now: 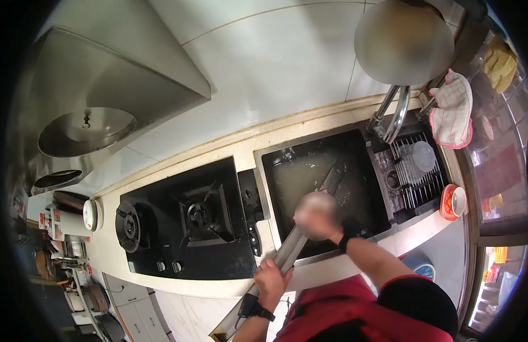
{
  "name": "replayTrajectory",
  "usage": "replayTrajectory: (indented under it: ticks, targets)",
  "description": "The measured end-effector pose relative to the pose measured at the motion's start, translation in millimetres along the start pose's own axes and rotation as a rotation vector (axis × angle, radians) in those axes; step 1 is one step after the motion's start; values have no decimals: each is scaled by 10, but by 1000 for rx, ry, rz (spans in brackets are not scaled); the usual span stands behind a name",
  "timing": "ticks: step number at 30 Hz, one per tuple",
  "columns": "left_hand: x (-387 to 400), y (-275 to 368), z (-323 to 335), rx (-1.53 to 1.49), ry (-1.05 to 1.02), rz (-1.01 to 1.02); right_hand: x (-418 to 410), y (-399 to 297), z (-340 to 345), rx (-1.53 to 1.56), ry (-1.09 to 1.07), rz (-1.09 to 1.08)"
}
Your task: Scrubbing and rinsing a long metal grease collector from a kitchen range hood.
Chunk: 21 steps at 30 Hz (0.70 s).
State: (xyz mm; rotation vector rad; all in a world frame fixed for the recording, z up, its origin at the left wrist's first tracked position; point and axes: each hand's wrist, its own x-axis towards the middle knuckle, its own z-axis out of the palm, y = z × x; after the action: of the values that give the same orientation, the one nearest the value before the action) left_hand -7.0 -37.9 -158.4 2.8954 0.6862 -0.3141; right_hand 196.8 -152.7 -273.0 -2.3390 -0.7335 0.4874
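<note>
A long grey metal bar [296, 246], perhaps a channel or trough, slants from below the counter's front edge up into the dark sink [285, 222]. Its far end lies in cloudy water in the basin. My left hand [271, 277] grips the bar near the counter's front edge and wears a black wrist strap. Over the sink, my right hand [318, 216] is at the bar higher up; a blur covers it, so its fingers and anything in them cannot be made out. The chrome tap [390, 117] stands behind the basin's right part.
Left of the sink is a black gas hob [161, 231] under a steel range hood [97, 85]. To the right are a drying rack [418, 188] with clear plastic containers, a checked cloth [452, 113], and an orange container [448, 203] at the counter's edge by a window.
</note>
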Motion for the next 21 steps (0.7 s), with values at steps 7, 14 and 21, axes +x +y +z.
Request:
replayTrajectory:
  ticks: [7, 14, 21]
  targets:
    - [7, -6, 6, 11, -39, -19, 714, 815, -140, -129, -37, 255]
    - [64, 101, 30, 16, 6, 28, 1419, 2136, -225, -323, 138, 312]
    - [-27, 47, -13, 20, 36, -5, 903, 1055, -419, -144, -14, 83]
